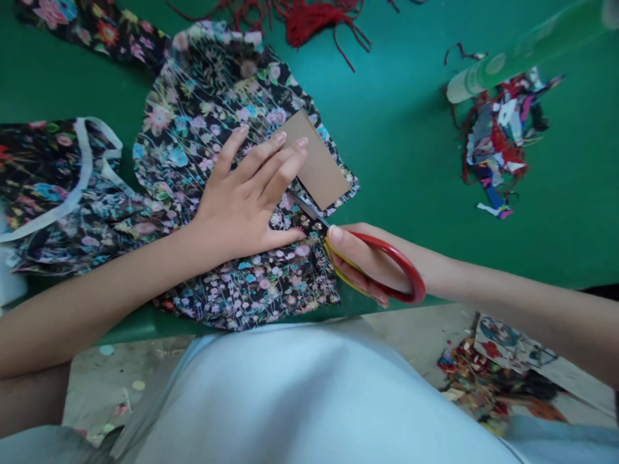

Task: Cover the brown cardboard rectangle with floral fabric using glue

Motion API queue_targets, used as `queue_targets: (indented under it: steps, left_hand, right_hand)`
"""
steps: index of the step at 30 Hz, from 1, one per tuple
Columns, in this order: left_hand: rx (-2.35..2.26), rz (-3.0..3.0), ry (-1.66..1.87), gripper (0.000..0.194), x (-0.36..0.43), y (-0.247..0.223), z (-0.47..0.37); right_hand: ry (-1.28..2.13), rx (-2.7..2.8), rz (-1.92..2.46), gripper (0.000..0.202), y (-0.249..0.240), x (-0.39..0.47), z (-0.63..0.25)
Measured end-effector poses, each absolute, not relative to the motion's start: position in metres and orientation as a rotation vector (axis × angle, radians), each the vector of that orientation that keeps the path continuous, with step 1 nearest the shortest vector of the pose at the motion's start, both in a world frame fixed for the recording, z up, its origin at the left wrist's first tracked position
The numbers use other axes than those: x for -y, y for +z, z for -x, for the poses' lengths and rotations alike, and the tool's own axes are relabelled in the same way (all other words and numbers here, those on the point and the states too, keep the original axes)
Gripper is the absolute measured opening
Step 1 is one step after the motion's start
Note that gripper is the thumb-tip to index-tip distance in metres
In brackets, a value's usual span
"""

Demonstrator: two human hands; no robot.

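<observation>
Dark floral fabric (217,109) lies spread over the green table in front of me. On its right part rests a tan rectangular card (322,164). My left hand (251,187) presses down with fingers spread, the fingertips on the card's left edge and the palm on the cloth. My right hand (358,258) grips scissors with red and yellow handles (403,267). Their blades point up and left along the card's lower edge, at the cloth, and the tips reach close to my left hand. Whether cloth is between the blades I cannot tell.
Red tasselled threads (314,22) lie at the far edge. A green translucent tube (522,51) and a heap of fabric scraps (498,135) are on the right. White-edged floral cloth (53,174) lies left. Scraps (488,380) litter the floor below the green table (396,142).
</observation>
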State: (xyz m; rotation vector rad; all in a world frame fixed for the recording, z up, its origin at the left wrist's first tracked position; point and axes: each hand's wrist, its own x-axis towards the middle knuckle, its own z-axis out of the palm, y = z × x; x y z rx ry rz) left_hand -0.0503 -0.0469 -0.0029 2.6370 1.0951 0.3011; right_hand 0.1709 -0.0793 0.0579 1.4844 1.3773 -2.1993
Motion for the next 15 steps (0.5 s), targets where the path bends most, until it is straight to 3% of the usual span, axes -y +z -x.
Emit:
queue_targets:
  steps: [15]
  left_hand:
    - [-1.098, -2.648, 0.302, 0.084, 0.047, -0.004, 0.050]
  right_hand:
    - [-2.197, -1.360, -1.447, 0.080, 0.059, 0.069, -0.164]
